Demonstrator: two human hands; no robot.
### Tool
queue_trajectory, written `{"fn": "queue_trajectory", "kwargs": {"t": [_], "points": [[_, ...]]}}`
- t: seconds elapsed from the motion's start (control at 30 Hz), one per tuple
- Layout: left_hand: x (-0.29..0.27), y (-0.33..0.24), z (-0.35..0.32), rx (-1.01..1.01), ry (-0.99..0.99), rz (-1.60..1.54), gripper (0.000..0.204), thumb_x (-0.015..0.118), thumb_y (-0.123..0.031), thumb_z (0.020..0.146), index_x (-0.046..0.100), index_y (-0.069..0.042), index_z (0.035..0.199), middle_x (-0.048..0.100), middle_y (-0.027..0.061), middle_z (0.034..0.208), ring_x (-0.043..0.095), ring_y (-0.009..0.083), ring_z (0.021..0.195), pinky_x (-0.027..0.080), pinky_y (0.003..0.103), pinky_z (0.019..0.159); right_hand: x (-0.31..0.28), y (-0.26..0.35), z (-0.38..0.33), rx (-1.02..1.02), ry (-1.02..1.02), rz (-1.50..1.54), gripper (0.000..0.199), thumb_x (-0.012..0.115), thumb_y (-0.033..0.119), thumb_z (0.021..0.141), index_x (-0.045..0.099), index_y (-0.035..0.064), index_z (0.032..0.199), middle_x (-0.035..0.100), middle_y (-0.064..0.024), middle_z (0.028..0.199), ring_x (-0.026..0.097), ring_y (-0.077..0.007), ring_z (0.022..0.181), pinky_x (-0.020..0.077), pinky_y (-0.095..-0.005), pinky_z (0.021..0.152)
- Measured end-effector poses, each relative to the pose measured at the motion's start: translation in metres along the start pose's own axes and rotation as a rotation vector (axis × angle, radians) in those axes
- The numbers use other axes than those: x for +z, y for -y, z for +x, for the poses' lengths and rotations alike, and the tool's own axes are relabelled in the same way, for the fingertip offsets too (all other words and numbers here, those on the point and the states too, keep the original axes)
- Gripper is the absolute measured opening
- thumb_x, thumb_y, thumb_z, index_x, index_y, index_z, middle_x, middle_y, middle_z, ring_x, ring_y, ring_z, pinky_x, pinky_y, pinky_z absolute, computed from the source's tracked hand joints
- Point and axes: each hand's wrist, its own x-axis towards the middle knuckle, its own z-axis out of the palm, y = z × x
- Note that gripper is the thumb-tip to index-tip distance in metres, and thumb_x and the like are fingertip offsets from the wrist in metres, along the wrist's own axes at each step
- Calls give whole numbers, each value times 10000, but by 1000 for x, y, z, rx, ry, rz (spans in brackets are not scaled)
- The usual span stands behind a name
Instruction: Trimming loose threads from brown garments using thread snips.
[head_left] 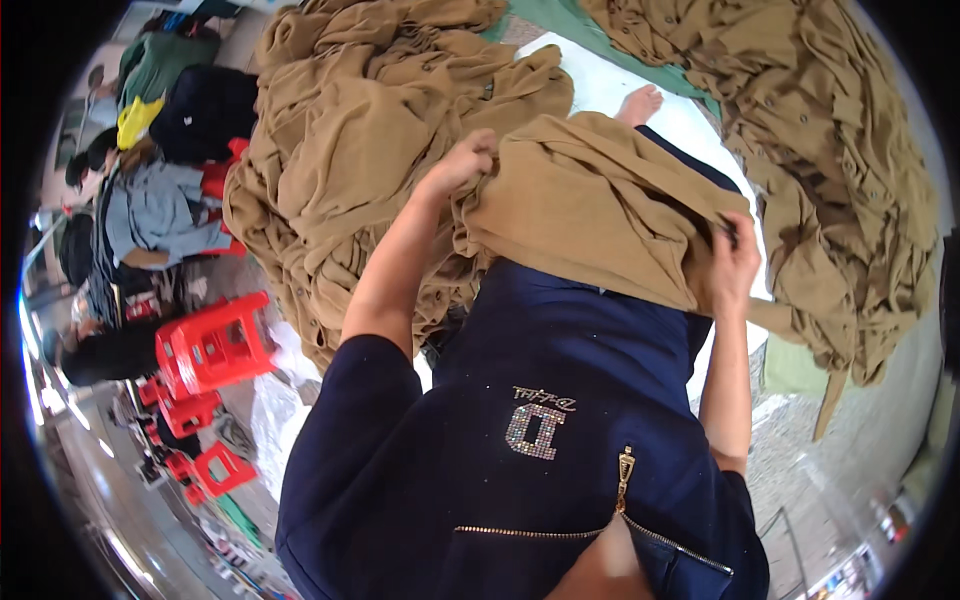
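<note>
A brown cloth garment [590, 210] with a folded strip along its upper side lies across my lap. My left hand [470, 163] is closed at its left edge, fingers curled on the cloth. At the right edge my right hand [735, 262] is closed with its fingers bent. A small dark thing [728, 230] shows between those fingers, too small to name. Part of the right hand's grip is hidden by the cloth.
A big heap of like brown garments [350, 170] rises on my left, and another buttoned pile [830, 170] lies on my right. White sheeting [700, 140] is under my bare foot [640, 104]. Red plastic stools [215, 345] and seated people [160, 210] are farther left.
</note>
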Motion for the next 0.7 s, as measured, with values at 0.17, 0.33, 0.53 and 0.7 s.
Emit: {"fn": "queue_trajectory", "kwargs": {"t": [0.17,0.33,0.53,0.7], "points": [[35,6,-17,-168,148,54,514,577,-33,793,561,-52,1306,658,153,1178,606,270,1111,454,356,957,-86,-30,16,-7,-413,205,189,595,4,914,659,90,1069,647,-59,1072,606,-156,991,530,-294,833],[24,-127,-64,285,-697,672,258,669,-131,723,607,-91,971,680,149,901,644,366,882,505,421,772,-188,-3,6,57,-865,203,114,598,81,941,671,38,1018,691,-109,1021,646,-200,982,533,-343,862],[77,-192,-157,935,94,832,466,726,-350,758,624,-56,1104,571,140,1204,555,310,1047,461,435,869,-269,-55,8,-58,-1011,449,174,564,22,896,633,-70,1027,669,-169,990,671,-267,881,565,-400,751],[63,-146,-167,584,86,822,144,661,-207,853,610,-82,802,587,97,722,608,283,672,502,384,606,-238,-69,-9,4,-929,457,198,548,-13,889,630,-89,1052,656,-180,1057,654,-279,947,547,-405,840]]}}
